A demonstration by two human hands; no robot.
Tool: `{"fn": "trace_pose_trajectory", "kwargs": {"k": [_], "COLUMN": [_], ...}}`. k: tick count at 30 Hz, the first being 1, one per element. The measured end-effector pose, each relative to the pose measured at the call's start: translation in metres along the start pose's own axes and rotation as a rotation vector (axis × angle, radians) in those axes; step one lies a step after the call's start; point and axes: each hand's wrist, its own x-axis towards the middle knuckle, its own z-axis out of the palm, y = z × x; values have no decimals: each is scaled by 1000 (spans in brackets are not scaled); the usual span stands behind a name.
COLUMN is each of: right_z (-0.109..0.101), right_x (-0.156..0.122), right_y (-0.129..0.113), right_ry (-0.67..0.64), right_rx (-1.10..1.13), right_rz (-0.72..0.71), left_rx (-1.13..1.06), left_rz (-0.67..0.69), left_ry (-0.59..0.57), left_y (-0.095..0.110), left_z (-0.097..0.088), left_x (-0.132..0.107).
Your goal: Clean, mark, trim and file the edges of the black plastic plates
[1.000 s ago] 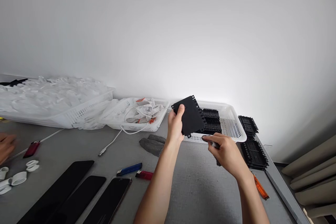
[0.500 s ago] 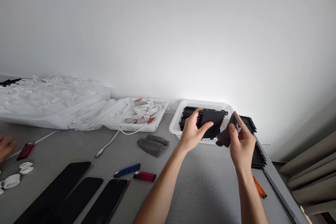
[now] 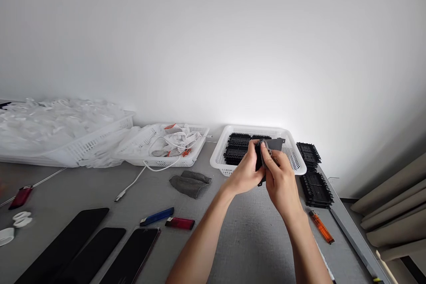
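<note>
My left hand (image 3: pixel 244 171) grips a flat black plastic plate (image 3: pixel 275 143) with small tabs at its corners, held above the near side of a white basket. A grey cloth (image 3: pixel 265 147) is pinched in my right hand (image 3: pixel 281 177) and pressed against the plate's face. My right fingers and the cloth cover much of the plate. Inside the white basket (image 3: pixel 218 159) lie stacked black plastic plates (image 3: pixel 237 148) with toothed edges. More such plates (image 3: pixel 316 188) are stacked on the table to the right of the basket.
Another grey cloth (image 3: pixel 190 184) lies left of my arms. Nearer are a blue lighter (image 3: pixel 157 216), a red lighter (image 3: pixel 180 223) and three dark phones (image 3: pixel 131 255). An orange lighter (image 3: pixel 321 227) sits right. Baskets with white cables (image 3: pixel 176 142) and plastic bags (image 3: pixel 63 128) stand along the wall.
My right hand has moved left with the grey cloth and now presses it on the plate. The view has shifted slightly, and the other person's hand at far left is now mostly a blur.
</note>
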Motion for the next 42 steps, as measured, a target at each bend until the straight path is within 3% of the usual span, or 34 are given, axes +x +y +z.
{"fn": "trace_pose_trajectory", "kwargs": {"k": [3,8,11,14,16,20,22,25,30,36,42], "right_z": [-4,-6,-5,-5,-6,-3,1,3,-7,-15,-13], "right_x": [1,0,0,0,1,2,4,6,7,3,3], "right_y": [7,22,24,23,21,16,12,8,13,26,22], "right_ry": [23,146,95,51,126,376,404,419,494,510,457], "right_rx": [-42,-106,-53,9,56,277,461,639,681,367,-37], "right_rz": [-52,143,156,113,164,455,581,677,714,578,365], "left_rx": [-116,-276,-393,-522,-575,-627,-661,-699,-563,-491,-380], "left_rz": [-2,-104,-148,-193,-186,-133,-141,-170,-232,-209,-73], "left_ry": [-23,74,181,360,477,595,573,437,363,141,146], "left_y": [3,4,2,-2,-6,-11,-11,-7,-2,1,5], "left_z": [-2,2,5,7,7,7,9,11,3,-6,-2], "left_x": [0,0,2,6,8,11,11,11,10,7,5]}}
